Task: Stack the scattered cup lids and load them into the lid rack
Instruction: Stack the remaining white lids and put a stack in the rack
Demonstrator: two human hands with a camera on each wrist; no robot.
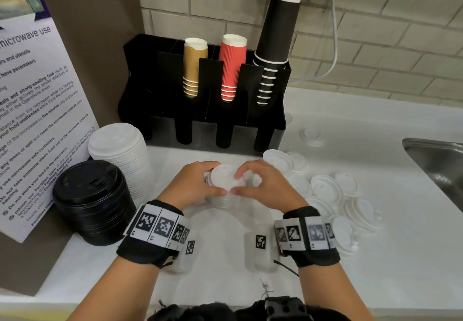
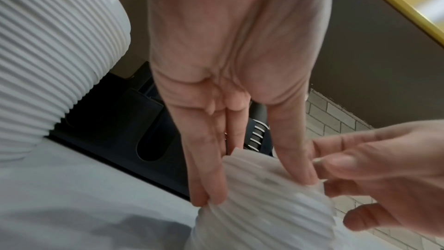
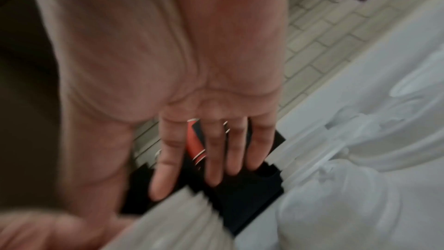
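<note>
Both hands, left (image 1: 198, 182) and right (image 1: 263, 185), are grasping one short stack of white lids (image 1: 225, 182) standing on the surface (image 1: 375, 258) before the black rack (image 1: 200, 130). Two taller stacks, one white (image 1: 117, 150) and one black (image 1: 90, 200), are sitting left; roughly a dozen loose lids (image 1: 325, 190) are lying right.

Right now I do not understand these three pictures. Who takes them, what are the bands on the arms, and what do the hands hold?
No machine: a person works with bare hands. The big picture comes from a head camera; the other two come from cameras in the wrist bands, looking along each palm. The left hand and right hand together grip a small stack of white lids on the counter. Loose lids lie to the right. A tall white lid stack and a black lid stack stand left. Behind is the black rack with cups.
</note>
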